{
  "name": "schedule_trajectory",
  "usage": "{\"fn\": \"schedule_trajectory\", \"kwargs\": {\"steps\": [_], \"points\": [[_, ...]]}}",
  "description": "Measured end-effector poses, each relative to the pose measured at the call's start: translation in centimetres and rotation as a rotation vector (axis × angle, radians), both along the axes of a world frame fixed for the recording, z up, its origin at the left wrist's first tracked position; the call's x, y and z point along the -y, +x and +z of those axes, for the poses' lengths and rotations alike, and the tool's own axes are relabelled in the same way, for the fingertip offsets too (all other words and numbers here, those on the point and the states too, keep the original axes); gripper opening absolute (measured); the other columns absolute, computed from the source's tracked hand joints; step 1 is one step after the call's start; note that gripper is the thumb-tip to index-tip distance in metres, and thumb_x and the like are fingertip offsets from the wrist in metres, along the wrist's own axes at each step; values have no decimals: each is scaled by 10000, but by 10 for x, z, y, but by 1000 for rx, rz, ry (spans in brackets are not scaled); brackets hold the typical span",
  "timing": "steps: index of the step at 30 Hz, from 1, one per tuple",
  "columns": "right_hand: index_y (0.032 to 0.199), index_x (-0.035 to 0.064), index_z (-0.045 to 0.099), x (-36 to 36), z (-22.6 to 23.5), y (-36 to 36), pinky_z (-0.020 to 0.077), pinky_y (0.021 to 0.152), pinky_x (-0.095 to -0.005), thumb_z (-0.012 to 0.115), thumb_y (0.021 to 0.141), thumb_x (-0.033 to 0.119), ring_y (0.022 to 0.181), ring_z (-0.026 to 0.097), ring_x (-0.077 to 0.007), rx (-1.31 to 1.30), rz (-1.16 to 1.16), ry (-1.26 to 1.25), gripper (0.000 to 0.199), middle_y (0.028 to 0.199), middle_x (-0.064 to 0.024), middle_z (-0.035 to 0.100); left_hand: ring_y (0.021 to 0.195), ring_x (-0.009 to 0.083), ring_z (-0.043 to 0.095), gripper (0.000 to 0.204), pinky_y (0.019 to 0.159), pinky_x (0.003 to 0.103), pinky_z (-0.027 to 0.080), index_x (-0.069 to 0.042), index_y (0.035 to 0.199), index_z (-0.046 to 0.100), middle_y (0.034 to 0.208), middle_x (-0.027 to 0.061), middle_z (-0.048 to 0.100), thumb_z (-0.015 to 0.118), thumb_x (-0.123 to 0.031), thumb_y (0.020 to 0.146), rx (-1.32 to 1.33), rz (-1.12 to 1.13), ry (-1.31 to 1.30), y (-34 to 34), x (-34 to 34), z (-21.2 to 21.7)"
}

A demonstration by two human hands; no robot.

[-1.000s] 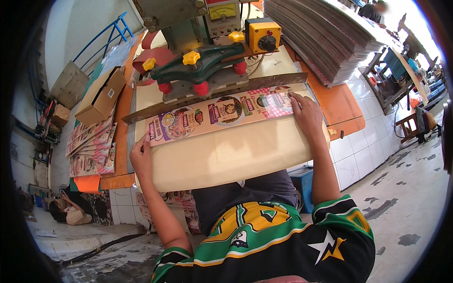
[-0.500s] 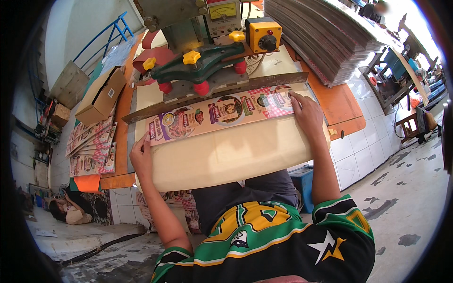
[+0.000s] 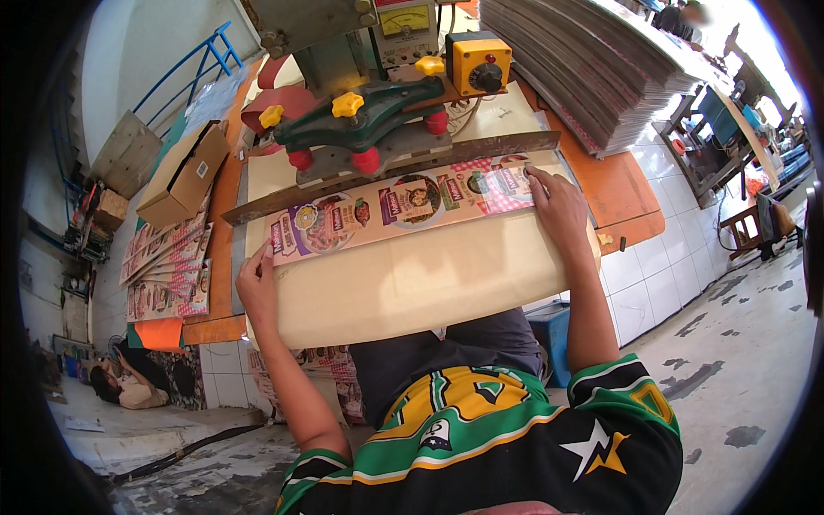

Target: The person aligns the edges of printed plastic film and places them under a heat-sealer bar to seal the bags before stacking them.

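Note:
A long printed plastic strip with food pictures and pink check lies across a cream-coloured padded board. Its far edge runs along the metal bar of a heat-sealing press. At the strip's left end, my left hand is closed, thumb and fingertips on the near corner. My right hand grips the other end, its thumb lying near the strip's upper corner and the fingers curled at the board's edge. The press has a dark green bracket, yellow knobs and red feet.
A tall stack of flat sheets stands at the far right of the orange table. On the left are an open cardboard box and piled printed packs. A yellow control box sits beside the press. Another person is at lower left.

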State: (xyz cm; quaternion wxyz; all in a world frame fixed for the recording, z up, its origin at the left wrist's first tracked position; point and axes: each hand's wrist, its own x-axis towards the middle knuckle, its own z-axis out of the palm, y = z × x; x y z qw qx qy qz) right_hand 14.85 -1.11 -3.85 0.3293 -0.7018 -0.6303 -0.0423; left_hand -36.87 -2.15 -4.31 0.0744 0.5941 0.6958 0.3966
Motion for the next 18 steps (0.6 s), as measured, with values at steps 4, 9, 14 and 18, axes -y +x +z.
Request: {"fn": "schedule_trajectory", "kwargs": {"steps": [4,9,14,18], "points": [[1164,160,751,0,1,-1,498,727,-447,591,995,308,816,673,-336,1,0,9,276,831,-145,667,717,204,537,292,708,344,470,-134,1275,721,824,139,609,624,-216,1012,1,5,-16,-1,0,-1],[1156,157,753,0,0,0,499,725,-450,599,990,305,811,673,-338,3,1,23,271,832,-145,669,713,200,541,291,701,340,470,-132,1278,719,839,142,622,624,-193,1010,6,-2,-12,-1,0,-1],[1157,158,751,0,1,-1,501,725,-452,601,989,309,815,674,-338,8,-4,5,271,834,-145,671,734,217,574,290,722,345,484,-125,1269,723,877,168,661,625,-208,1008,-3,-2,8,1,0,1],[1185,177,746,0,1,-1,499,750,-451,586,998,335,847,674,-338,-9,-14,-28,292,859,-137,682,744,225,584,294,734,347,488,-121,1261,727,880,175,669,631,-234,1007,-4,-3,15,1,0,0]]}}
